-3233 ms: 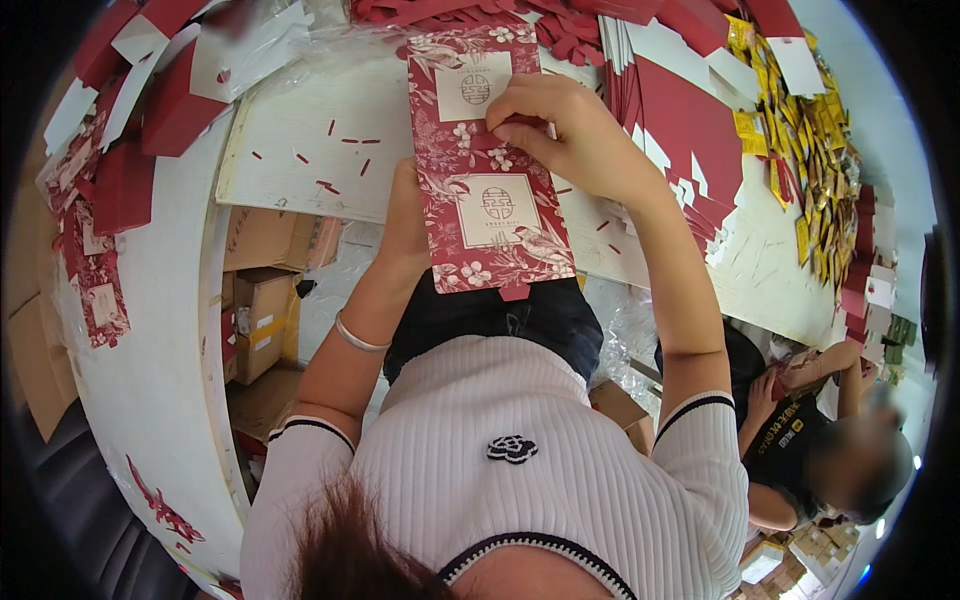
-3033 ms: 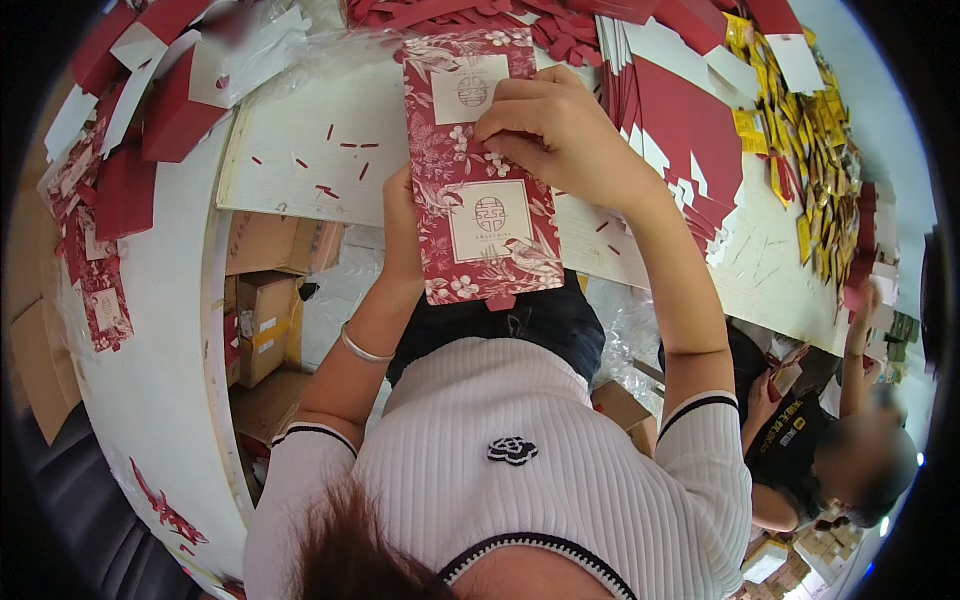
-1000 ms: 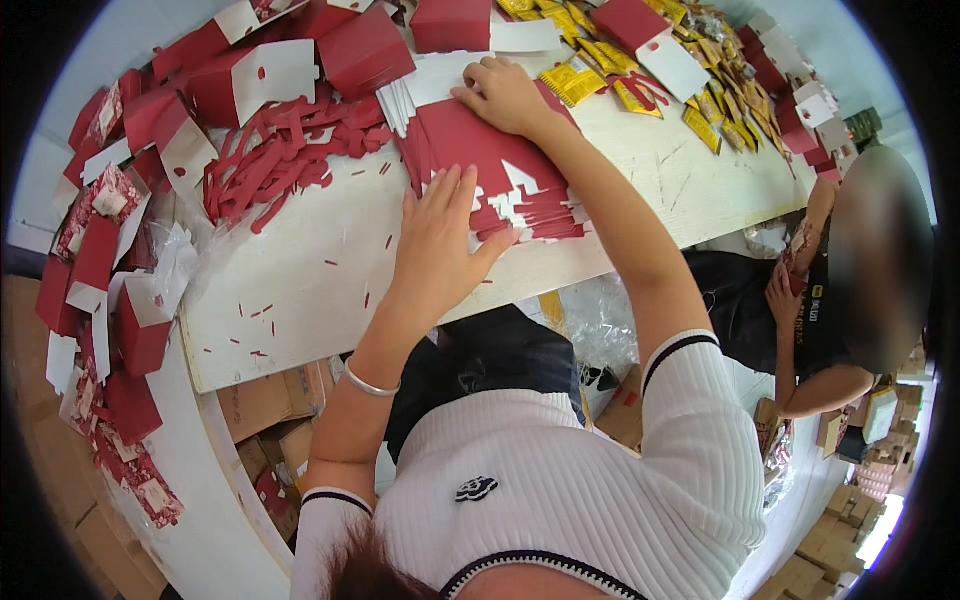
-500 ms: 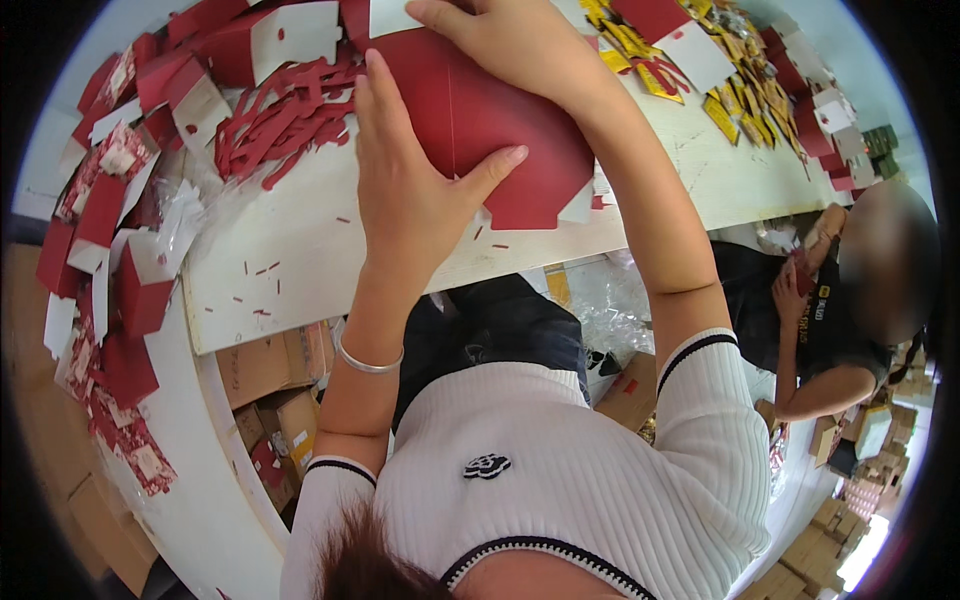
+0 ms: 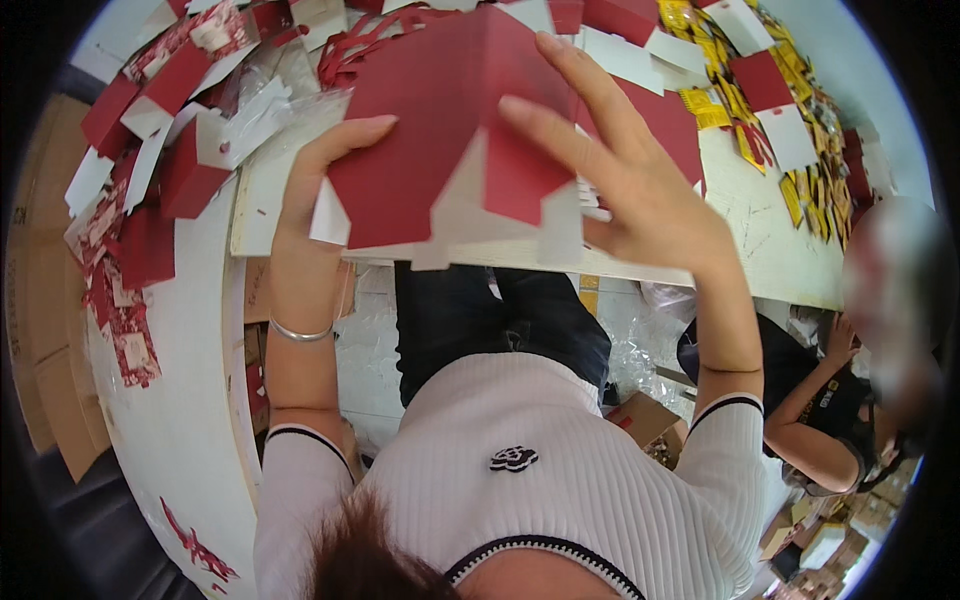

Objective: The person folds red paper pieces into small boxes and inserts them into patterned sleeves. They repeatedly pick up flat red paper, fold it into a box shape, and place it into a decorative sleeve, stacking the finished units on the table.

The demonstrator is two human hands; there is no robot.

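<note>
A red cardboard box (image 5: 415, 130), partly unfolded, is held up in front of me over the table's near edge. Two of its red sides meet at a crease, and white flaps hang from its lower rim. My left hand (image 5: 308, 175) grips the left side, thumb on the red face and the other fingers hidden behind. On the right side, my right hand (image 5: 650, 190) holds the box with its fingers spread across the red face, slightly blurred. Behind it lies more flat red card (image 5: 665, 125).
Red and white boxes (image 5: 195, 175) and clear plastic crowd the left of the white table (image 5: 170, 390). Red strips (image 5: 345, 55) lie at the back, yellow packets (image 5: 705, 105) at the back right. Another person (image 5: 815, 440) sits at the right. An open carton (image 5: 645, 420) stands below.
The red box has come up off the table toward me and opened from flat, so its sides and lower flaps show. My hands have moved from on top of it to its two sides.
</note>
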